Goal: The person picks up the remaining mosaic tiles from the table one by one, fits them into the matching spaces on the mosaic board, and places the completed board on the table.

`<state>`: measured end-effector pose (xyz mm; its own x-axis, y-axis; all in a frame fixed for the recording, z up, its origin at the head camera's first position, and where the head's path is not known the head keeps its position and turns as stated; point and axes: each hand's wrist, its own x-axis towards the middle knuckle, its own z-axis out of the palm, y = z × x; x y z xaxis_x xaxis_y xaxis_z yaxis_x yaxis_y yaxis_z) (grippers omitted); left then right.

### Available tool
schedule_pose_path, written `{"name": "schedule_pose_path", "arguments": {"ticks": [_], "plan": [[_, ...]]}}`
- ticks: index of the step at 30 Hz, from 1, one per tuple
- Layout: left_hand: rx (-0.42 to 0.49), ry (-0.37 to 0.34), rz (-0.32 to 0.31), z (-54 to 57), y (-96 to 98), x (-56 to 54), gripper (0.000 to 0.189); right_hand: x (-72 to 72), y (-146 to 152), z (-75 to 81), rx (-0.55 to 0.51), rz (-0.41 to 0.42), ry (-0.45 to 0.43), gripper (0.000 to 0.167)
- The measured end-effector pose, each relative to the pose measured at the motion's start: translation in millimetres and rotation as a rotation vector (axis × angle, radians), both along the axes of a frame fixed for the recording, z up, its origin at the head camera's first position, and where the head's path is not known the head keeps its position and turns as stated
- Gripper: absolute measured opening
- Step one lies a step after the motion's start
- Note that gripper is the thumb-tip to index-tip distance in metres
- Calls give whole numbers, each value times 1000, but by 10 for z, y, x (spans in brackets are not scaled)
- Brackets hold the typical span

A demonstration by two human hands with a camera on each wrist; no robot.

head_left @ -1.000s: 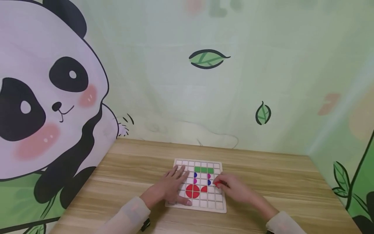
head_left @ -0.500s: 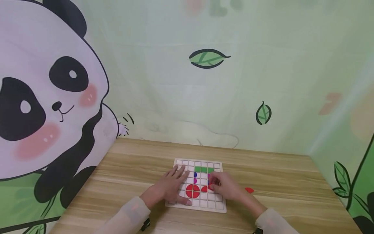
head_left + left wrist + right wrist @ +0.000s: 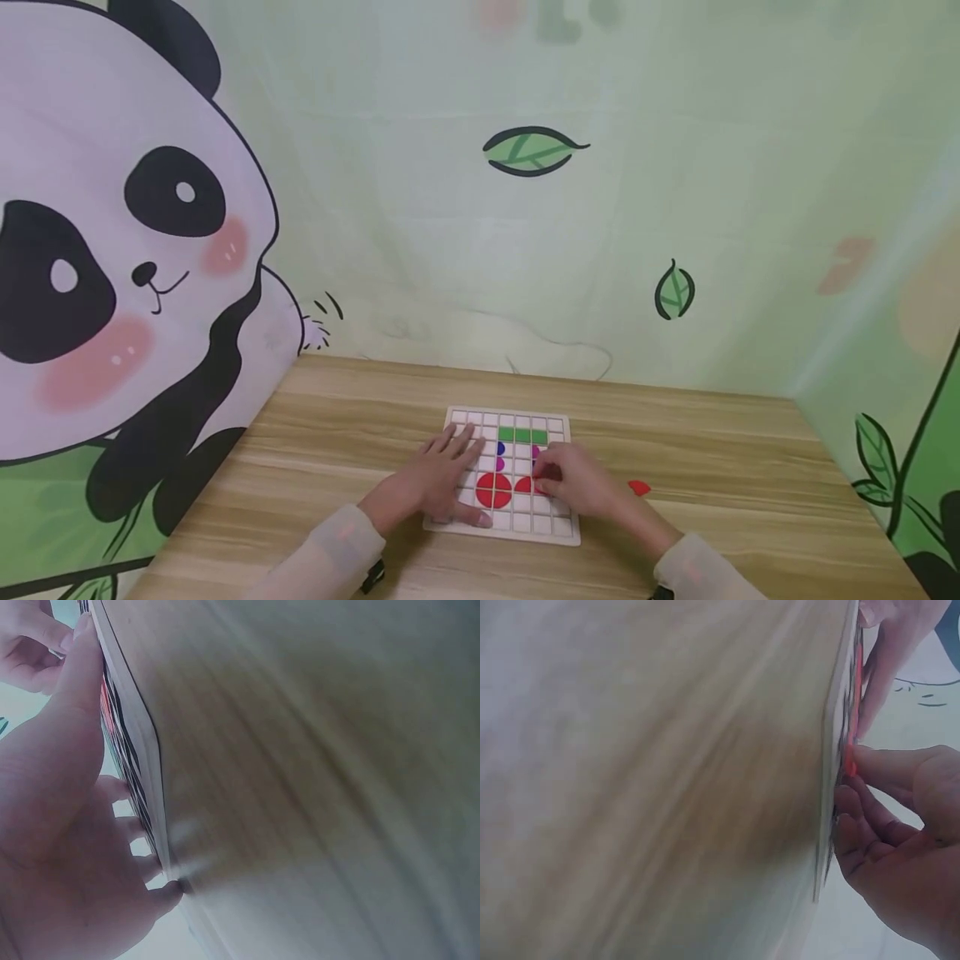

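Note:
A white square grid board lies on the table in the head view. My left hand rests on its left side, fingers spread and thumb along the lower cells. My right hand is over the board's right side, thumb and fingertips pinching a red quarter-circle tile down at the grid. Just left of it a matching red tile sits in a cell. Four-part red quarters form a full circle further left. The right fingers partly hide purple and blue half-circle tiles.
A row of green square tiles sits near the board's far edge, with a blue half circle and a purple one below. Another red tile lies on the wooden table, right of my right wrist. A panda-printed backdrop stands behind.
My right hand has moved left from the board's right edge onto the grid with a red tile, beside the other red one. A red tile now shows on the table. My left hand stays put.

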<state>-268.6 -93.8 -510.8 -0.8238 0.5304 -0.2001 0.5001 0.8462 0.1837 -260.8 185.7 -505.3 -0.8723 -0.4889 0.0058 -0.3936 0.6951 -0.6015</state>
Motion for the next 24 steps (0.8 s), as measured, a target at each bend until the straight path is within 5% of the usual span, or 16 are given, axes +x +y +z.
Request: {"name": "schedule_pose_path", "arguments": {"ticks": [15,24], "plan": [[13,-8,4,34,-17,25,124,27,62,75,-21,0,14,13],[16,-9,3,10,-18,20,125,-68,532,225,-29,-38,32,9]]}}
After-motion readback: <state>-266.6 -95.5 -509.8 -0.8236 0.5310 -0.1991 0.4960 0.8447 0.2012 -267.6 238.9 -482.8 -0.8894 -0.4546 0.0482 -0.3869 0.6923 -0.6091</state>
